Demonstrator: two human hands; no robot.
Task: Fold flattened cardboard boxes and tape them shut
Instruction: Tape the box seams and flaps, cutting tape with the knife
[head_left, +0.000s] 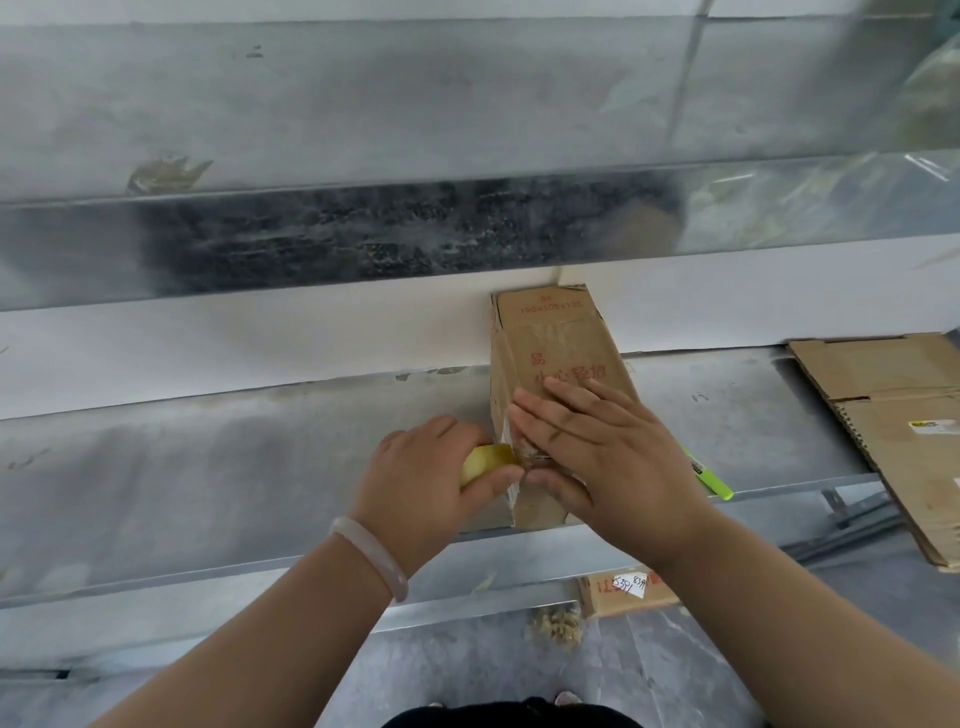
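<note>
The brown rectangular cardboard box (556, 338) with red printing is lying lengthwise on the grey metal table (208, 467). Its far end is touching the white wall (260, 338) and its near end is sitting at the table's near edge.

The right-hand grip (597, 452) is pressing flat on the near part of the box top. Its fingers are lying straight and pointing left, and the thumb is reaching down over the near end. This grip is enclosing nothing.

The left-hand grip (431, 478) is curling around a yellow roll of tape (485, 460) and holding it against the near left edge of the box, just beside the right fingertips. A pale, translucent bangle (371, 553) is sitting on the left wrist.

A bright green marker pen (714, 480) is lying on the table just right of the box, partly hidden by the right wrist. Flattened brown cardboard sheets (893, 415) are lying at the right end of the table, overhanging its near edge. A small labelled carton (623, 592) is showing below the table edge.
</note>
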